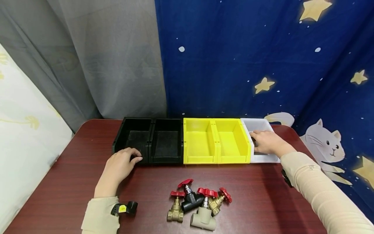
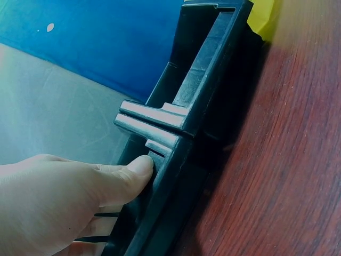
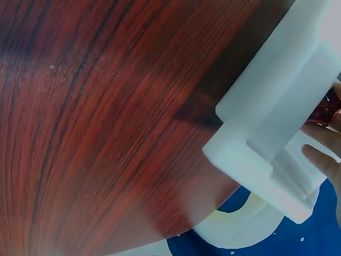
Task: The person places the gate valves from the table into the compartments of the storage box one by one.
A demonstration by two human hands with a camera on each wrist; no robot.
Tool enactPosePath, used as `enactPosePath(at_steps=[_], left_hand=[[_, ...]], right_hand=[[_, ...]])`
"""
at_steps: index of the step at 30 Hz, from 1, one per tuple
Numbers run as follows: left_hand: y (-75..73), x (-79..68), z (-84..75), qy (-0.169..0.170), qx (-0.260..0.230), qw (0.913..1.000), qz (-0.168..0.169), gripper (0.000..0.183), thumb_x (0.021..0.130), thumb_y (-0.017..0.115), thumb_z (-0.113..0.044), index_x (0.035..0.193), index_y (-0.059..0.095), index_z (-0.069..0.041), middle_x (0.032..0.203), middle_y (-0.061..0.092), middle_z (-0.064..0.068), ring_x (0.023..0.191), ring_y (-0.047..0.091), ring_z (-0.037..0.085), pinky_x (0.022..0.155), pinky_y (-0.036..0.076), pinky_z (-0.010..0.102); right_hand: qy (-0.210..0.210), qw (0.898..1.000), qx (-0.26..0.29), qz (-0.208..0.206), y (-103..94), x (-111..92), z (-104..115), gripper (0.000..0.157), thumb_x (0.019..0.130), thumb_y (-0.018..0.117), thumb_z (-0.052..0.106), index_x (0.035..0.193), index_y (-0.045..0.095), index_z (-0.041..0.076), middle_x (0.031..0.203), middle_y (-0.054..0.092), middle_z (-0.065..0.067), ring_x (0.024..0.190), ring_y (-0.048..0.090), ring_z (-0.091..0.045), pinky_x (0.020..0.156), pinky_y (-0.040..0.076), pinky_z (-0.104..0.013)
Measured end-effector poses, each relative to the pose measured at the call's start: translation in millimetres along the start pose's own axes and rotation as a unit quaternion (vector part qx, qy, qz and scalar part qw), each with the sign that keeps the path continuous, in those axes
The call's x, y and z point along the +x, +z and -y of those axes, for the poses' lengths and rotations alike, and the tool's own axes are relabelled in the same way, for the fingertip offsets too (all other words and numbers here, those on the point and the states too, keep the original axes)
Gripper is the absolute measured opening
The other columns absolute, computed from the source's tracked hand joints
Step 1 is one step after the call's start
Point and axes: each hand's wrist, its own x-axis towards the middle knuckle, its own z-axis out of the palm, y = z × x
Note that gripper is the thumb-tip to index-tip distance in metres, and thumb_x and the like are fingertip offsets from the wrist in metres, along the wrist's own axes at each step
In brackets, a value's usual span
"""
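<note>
My left hand point(image 1: 120, 164) is at the front of the leftmost black bin point(image 1: 114, 146). In the left wrist view its thumb lies over the bin's front rim point(image 2: 176, 160) while the other fingers are on the inner side, gripping that wall. My right hand point(image 1: 267, 142) reaches down into the white bin point(image 1: 255, 123) at the far right. Its fingers hold a valve, whose red handwheel point(image 3: 324, 111) shows in the right wrist view; the rest is mostly hidden by hand and bin wall.
Two yellow bins point(image 1: 200, 159) and a second black bin point(image 1: 166, 159) stand in the same row. Nearer on the table point(image 1: 146, 191) lie several red-handled valves: brass gate valves point(image 1: 175, 213), a black one point(image 1: 192, 201) and a beige one point(image 1: 203, 219). Curtains point(image 1: 210, 65) hang behind.
</note>
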Motion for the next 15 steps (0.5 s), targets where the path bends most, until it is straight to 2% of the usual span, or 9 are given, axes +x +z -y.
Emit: enactPosePath(at_steps=[8, 15], left_hand=[[-0.2, 1.1, -0.2, 0.001, 0.001, 1.0000, 0.000, 0.010, 0.091, 0.072, -0.020, 0.099, 0.072, -0.014, 0.097, 0.068, 0.006, 0.091, 0.064, 0.033, 0.079, 0.051, 0.056], [-0.5, 0.5, -0.2, 0.001, 0.002, 1.0000, -0.001, 0.009, 0.091, 0.072, -0.020, 0.099, 0.072, -0.014, 0.096, 0.068, 0.006, 0.091, 0.064, 0.033, 0.079, 0.051, 0.056]], right_hand=[[0.050, 0.996, 0.072, 0.003, -18.7, -7, 2, 0.060, 0.088, 0.074, 0.029, 0.138, 0.054, 0.004, 0.125, 0.063, -0.018, 0.100, 0.063, -0.031, 0.091, 0.048, -0.061], [0.074, 0.995, 0.070, -0.016, -37.9, -19, 10, 0.046, 0.096, 0.066, 0.031, 0.131, 0.060, 0.003, 0.120, 0.065, -0.020, 0.103, 0.064, -0.036, 0.087, 0.050, -0.060]])
